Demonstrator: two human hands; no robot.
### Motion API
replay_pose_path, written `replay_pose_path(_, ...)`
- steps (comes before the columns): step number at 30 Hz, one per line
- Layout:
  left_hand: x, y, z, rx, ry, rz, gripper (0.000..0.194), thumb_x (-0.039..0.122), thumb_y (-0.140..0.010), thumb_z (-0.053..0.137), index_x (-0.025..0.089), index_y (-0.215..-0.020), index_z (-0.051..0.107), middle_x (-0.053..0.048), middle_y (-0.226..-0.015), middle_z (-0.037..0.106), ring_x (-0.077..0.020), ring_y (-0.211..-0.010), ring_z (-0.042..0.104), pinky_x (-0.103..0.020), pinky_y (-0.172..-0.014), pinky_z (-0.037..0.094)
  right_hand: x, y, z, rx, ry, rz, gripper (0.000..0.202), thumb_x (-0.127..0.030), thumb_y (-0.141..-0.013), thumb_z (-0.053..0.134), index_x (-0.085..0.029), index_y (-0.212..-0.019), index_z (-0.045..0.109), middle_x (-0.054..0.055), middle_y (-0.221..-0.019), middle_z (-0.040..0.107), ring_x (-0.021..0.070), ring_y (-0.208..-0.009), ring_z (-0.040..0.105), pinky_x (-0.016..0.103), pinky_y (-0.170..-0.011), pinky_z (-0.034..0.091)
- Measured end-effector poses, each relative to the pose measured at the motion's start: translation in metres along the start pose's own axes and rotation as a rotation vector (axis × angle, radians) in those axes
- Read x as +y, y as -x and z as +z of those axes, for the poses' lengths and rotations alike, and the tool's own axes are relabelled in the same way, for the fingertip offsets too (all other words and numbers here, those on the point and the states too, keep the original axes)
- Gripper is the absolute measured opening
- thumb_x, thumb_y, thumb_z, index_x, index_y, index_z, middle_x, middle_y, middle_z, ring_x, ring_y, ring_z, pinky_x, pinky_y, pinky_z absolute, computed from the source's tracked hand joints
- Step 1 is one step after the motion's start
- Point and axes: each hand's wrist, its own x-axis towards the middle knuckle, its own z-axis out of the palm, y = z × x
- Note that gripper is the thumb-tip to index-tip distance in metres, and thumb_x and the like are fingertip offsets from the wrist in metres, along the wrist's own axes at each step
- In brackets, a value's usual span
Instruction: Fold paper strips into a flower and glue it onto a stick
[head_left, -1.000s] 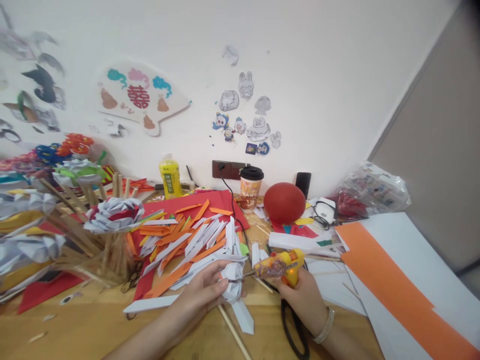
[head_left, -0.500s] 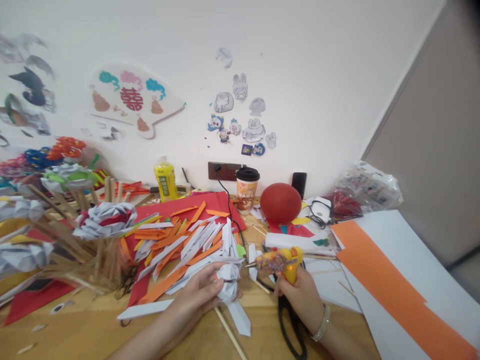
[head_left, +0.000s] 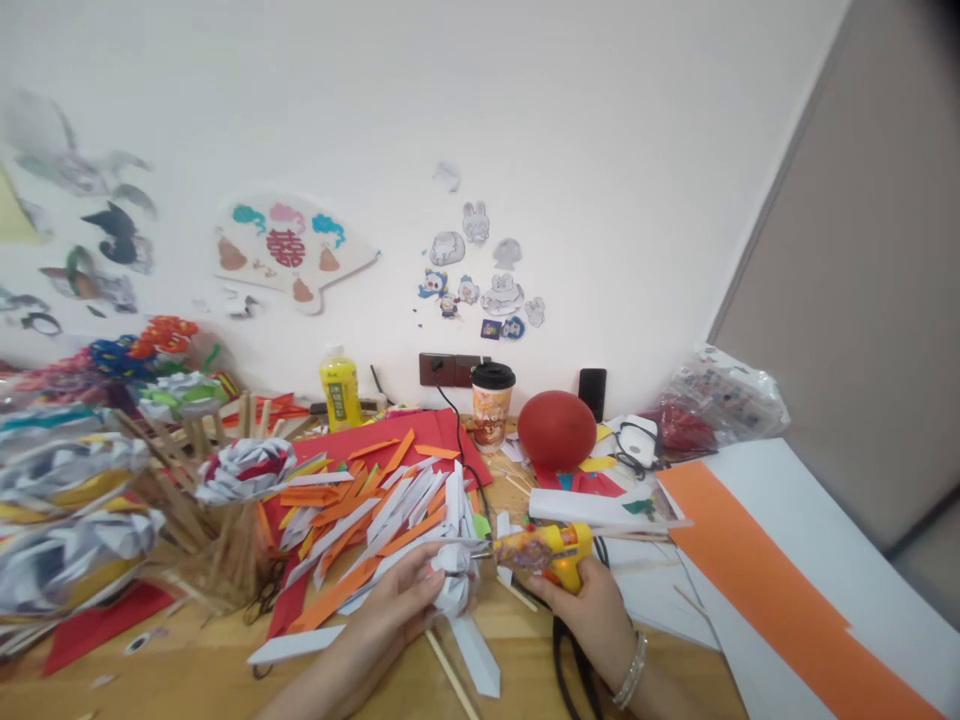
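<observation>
My left hand (head_left: 405, 600) is closed around a folded white paper flower (head_left: 454, 580) at the front middle of the table. A thin wooden stick (head_left: 452, 675) runs down below the flower, and a white paper strip (head_left: 475, 655) hangs from it. My right hand (head_left: 589, 610) grips a yellow hot glue gun (head_left: 551, 552) with a small orange light on its body. The gun's metal nozzle points left and meets the right side of the flower; whether it touches cannot be made out. Black-handled scissors (head_left: 574, 665) lie partly under my right hand.
Folded white and orange paper strips (head_left: 375, 520) heap on red paper behind my left hand. Finished paper flowers (head_left: 247, 468) on sticks stand at left. Behind are a yellow bottle (head_left: 341, 390), a lidded cup (head_left: 491, 405) and a red balloon (head_left: 556, 430). Orange paper (head_left: 780, 590) lies right.
The glue gun has moved left, and its nozzle has gone from a gap beside the flower to the flower's edge. The camera view has shifted slightly up and to the left.
</observation>
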Motion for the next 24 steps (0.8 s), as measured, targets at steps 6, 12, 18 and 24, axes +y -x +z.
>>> replay_pose_path(6,-0.003,-0.003,-0.001,0.016,-0.015,0.008,0.026,0.034,-0.070,0.064,0.019,-0.091,0.061,-0.004,-0.081,0.060,-0.0163,-0.077,0.056,-0.031,-0.079,0.041,-0.005,-0.001,0.001,-0.043,-0.170,-0.074,0.029,-0.034,-0.062,0.065,-0.013,-0.083,0.067,0.009,-0.080,0.070,0.0261,-0.075,0.065,0.034,-0.068,0.050)
replay_pose_path(12,-0.008,-0.010,-0.004,0.003,-0.001,0.027,0.031,0.039,-0.063,0.069,0.018,-0.085,0.062,-0.004,-0.077,0.060,-0.0165,-0.074,0.056,-0.032,-0.077,0.042,-0.009,-0.002,0.001,0.027,-0.268,-0.111,0.036,-0.037,-0.057,0.068,-0.013,-0.083,0.067,0.011,-0.083,0.070,0.0280,-0.081,0.064,0.035,-0.075,0.049)
replay_pose_path(18,-0.002,-0.003,0.004,0.030,-0.026,0.036,0.035,0.044,-0.062,0.068,0.022,-0.088,0.065,-0.005,-0.082,0.063,-0.0200,-0.080,0.058,-0.038,-0.084,0.039,-0.001,-0.009,-0.002,0.158,-0.204,-0.179,0.040,-0.046,-0.061,0.062,-0.011,-0.079,0.068,0.013,-0.081,0.070,0.0294,-0.080,0.064,0.035,-0.072,0.050)
replay_pose_path(24,0.002,0.000,0.008,0.055,-0.055,0.026,0.040,0.049,-0.057,0.069,0.025,-0.089,0.065,-0.004,-0.083,0.064,-0.0222,-0.084,0.058,-0.040,-0.087,0.037,0.006,-0.012,0.004,0.257,-0.116,-0.312,0.042,-0.055,-0.069,0.051,-0.017,-0.079,0.065,0.010,-0.079,0.069,0.0276,-0.078,0.063,0.034,-0.071,0.048)
